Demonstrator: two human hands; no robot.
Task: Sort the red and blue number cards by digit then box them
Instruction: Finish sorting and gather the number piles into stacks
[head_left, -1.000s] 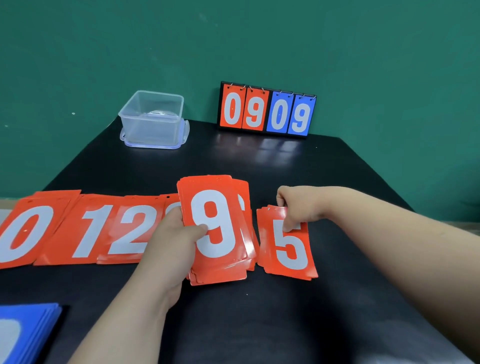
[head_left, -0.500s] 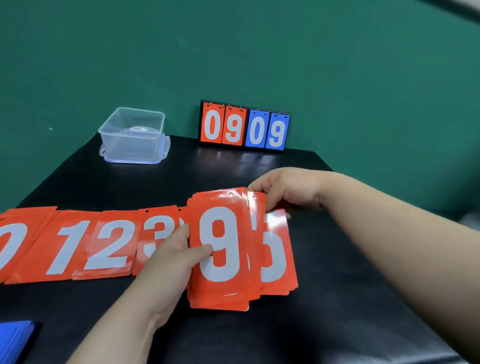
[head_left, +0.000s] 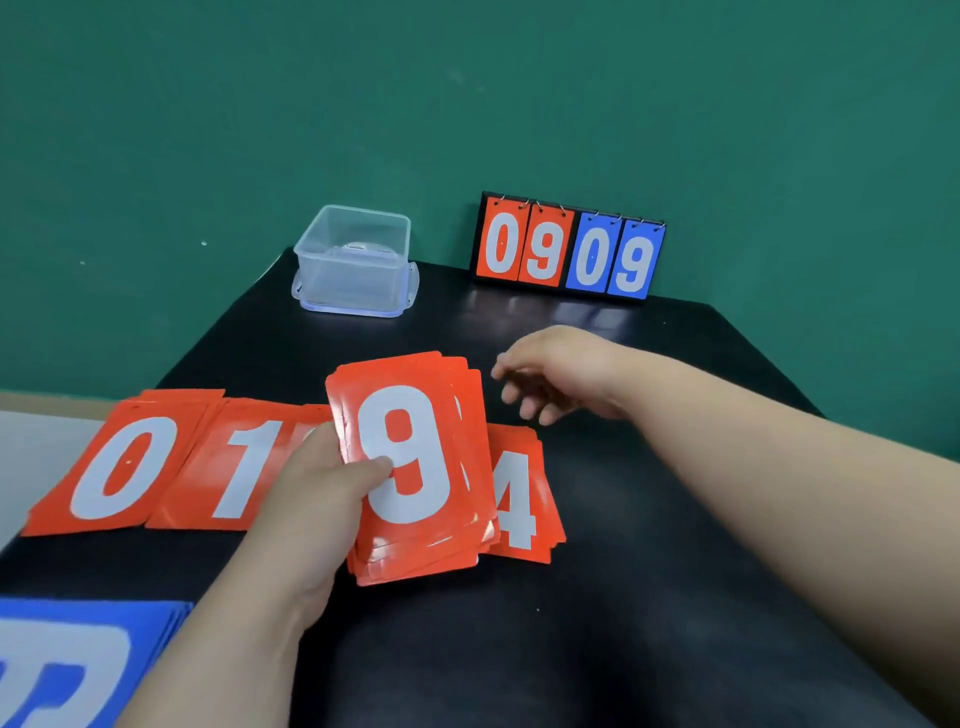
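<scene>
Blue cards (head_left: 67, 670): pile at the near left corner of the tabletop (head_left: 649, 597), partly cut off by the frame edge.
Red 0 pile (head_left: 124, 467) and red 1 pile (head_left: 244, 467) lie flat, side by side, edges overlapping. The right side of the 1 pile is hidden behind the left hand.
Left hand (head_left: 317, 499): forearm comes in from the bottom edge, angled up and right. The grip is clamped on a stack of red cards (head_left: 415, 467) with a 9 on top. The thumb lies across the lower left of the 9 face; the fingers are hidden behind the stack. The stack is slightly fanned and covers whatever lies between the 1 and 4 piles.
Clear plastic box (head_left: 353, 260): open, at the far left edge of the tabletop, well apart from the cards.
Red 4 pile (head_left: 519, 499): flat, left part tucked under the held stack.
Right hand (head_left: 550, 374): forearm reaches in from the right edge, palm down, fingers loosely bent and pointing left. Grip released, holding nothing, just beside the stack's top right corner, touching no card.
Scoreboard (head_left: 569, 249): upright at the green wall, reads 09 red, 09 blue.
</scene>
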